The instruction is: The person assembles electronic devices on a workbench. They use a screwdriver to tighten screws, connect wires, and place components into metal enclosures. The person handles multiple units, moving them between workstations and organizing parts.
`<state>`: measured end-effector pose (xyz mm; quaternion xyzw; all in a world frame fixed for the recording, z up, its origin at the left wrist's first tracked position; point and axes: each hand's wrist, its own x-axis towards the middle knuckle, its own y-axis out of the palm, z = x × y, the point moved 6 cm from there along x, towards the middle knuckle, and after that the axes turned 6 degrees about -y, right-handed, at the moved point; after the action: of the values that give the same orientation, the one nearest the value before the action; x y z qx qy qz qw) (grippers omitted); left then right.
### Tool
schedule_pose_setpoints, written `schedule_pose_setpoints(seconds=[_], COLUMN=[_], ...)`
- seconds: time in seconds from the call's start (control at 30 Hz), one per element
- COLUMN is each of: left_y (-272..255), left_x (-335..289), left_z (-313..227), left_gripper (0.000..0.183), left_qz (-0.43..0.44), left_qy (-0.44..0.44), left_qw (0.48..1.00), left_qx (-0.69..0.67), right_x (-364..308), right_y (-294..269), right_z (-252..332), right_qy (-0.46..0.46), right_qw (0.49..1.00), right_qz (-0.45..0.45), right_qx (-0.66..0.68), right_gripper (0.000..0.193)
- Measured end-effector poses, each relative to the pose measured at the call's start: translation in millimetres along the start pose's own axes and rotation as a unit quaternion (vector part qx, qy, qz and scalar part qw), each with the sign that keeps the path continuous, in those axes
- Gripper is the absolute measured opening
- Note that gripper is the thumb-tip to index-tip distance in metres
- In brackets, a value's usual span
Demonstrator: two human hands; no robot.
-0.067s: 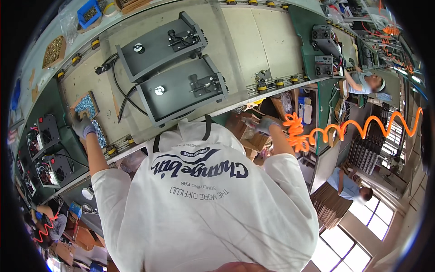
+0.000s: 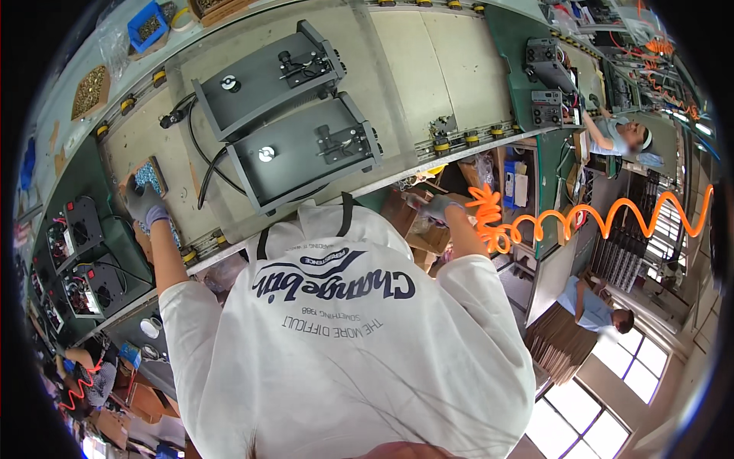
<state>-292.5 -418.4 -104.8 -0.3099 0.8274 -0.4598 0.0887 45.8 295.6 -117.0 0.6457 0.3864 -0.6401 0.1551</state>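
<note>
My left hand point(image 2: 144, 205), in a grey glove, reaches over shallow trays of small blue parts point(image 2: 153, 174) at the left of the bench. Its fingers look apart, and I see nothing held in them. My right hand point(image 2: 437, 206), also gloved, is off the bench's near edge and closed around a slim grey handheld tool point(image 2: 414, 200), whose exact kind is too small to tell. Ahead of me two dark grey metal housings lie side by side: the far housing point(image 2: 256, 96) and the near housing point(image 2: 287, 172). Each carries a white round piece and black fittings.
Black cables point(image 2: 200, 153) trail left of the housings. An orange coiled hose point(image 2: 581, 218) hangs beside my right wrist. Open machine units point(image 2: 84, 226) stand at the left, more units point(image 2: 547, 107) at the right. A blue bin point(image 2: 149, 29) sits far left. Two people work at the right.
My left hand has shifted slightly, farther over the blue parts. My right hand has moved a little to the left with the tool, and the orange hose has swung left.
</note>
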Motion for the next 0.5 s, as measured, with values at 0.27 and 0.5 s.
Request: schedule_pose_setpoints(seconds=[0.27, 0.5], left_y=[-4, 48], left_x=[-55, -128], left_z=[-153, -241], left_gripper=[0.034, 0.029], left_qz=[0.177, 0.385], left_qy=[0.004, 0.055], left_qw=[0.934, 0.861], left_qx=[-0.312, -0.329], right_x=[54, 70], right_y=[9, -5], right_z=[22, 35], right_qy=[-0.056, -0.069], right_qw=[0.993, 0.997], right_qz=[0.022, -0.045], right_qx=[0.102, -0.002], right_gripper=[0.03, 0.031])
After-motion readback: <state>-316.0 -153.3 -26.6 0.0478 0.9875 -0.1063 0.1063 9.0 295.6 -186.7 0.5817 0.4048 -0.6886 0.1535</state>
